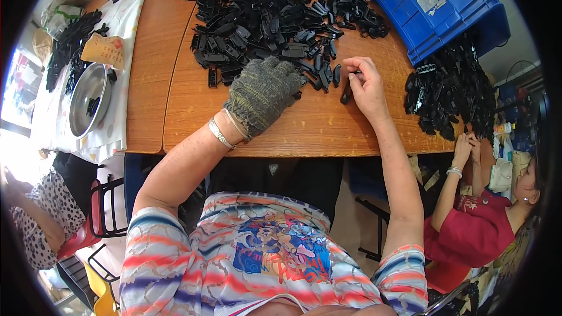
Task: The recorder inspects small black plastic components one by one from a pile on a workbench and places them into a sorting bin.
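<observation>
My left hand (pixel 264 90) wears a grey knitted glove and lies palm down on the near edge of a big heap of black plastic parts (pixel 275 14) on the wooden table (pixel 175 105). Its fingers rest on loose pieces; whether it grips one is hidden. My bare right hand (pixel 366 85) is to the right of the heap, fingers pinched on a small black plastic part (pixel 346 90) that stands on the tabletop.
A blue plastic crate (pixel 439 6) sits at the far right, with a second pile of black parts (pixel 451 96) below it. A person in red (pixel 474 228) works at the right edge. A metal bowl (pixel 88 99) lies on a white cloth at left. Chairs stand under the table.
</observation>
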### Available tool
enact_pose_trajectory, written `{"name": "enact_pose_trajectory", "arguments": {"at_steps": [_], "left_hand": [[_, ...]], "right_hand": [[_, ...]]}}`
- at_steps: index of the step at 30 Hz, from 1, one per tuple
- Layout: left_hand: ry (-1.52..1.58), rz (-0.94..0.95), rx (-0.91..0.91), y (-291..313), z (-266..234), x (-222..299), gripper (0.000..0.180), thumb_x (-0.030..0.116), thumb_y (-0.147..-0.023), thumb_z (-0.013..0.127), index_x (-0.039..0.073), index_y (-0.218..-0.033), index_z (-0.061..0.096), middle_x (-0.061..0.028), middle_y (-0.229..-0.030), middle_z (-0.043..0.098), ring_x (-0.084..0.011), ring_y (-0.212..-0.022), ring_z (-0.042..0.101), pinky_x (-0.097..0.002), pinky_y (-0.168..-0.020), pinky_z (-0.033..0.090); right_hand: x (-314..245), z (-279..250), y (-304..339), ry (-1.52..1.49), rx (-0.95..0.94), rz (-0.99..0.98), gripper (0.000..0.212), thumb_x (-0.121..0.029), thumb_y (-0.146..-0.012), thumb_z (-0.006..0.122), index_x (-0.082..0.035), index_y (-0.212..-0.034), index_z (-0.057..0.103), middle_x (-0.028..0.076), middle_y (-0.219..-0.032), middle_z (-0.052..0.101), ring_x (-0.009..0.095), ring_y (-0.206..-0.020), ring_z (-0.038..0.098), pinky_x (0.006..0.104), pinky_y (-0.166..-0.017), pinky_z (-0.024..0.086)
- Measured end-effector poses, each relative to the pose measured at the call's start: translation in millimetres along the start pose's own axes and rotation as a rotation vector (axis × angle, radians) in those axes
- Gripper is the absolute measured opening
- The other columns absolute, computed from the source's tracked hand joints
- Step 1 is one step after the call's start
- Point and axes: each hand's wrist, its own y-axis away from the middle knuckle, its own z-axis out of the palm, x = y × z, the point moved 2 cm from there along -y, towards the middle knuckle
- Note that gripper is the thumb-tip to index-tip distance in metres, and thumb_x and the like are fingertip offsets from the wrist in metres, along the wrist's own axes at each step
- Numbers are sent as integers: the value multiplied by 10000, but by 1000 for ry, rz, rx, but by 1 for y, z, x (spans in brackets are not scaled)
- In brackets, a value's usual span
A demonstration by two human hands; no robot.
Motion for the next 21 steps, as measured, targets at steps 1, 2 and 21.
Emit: {"name": "enact_pose_trajectory", "arguments": {"at_steps": [1, 2, 21], "left_hand": [[5, -2, -23, 0, 0, -1, 235, 261, -814, 758, 117, -992, 703, -66, -1080, 635, -294, -1015, 591, -438, -877, 476], [5, -4, -24, 1, 1, -1, 235, 261, -814, 758, 117, -992, 703, -66, -1080, 635, -294, -1015, 591, -438, -877, 476], [413, -61, 252, -2, -15, 7, 250, 183, -799, 786, 113, -1032, 726, -82, -1021, 700, -318, -971, 643, -427, -862, 516]], "right_hand": [[-2, -1, -1, 11, -4, 6, 316, 153, -865, 535, -13, -1106, 653, 60, -1175, 588, 163, -988, 612, 275, -801, 537], [-5, -2, -1, 10, -6, 7, 316, 153, -865, 535, -13, -1106, 653, 60, -1175, 588, 163, -988, 612, 275, -801, 537], [-64, 39, 19, -1245, 55, 473, 235, -49, -931, 640, -37, -1165, 625, 53, -1081, 679, 131, -954, 654, 286, -801, 516]]}}
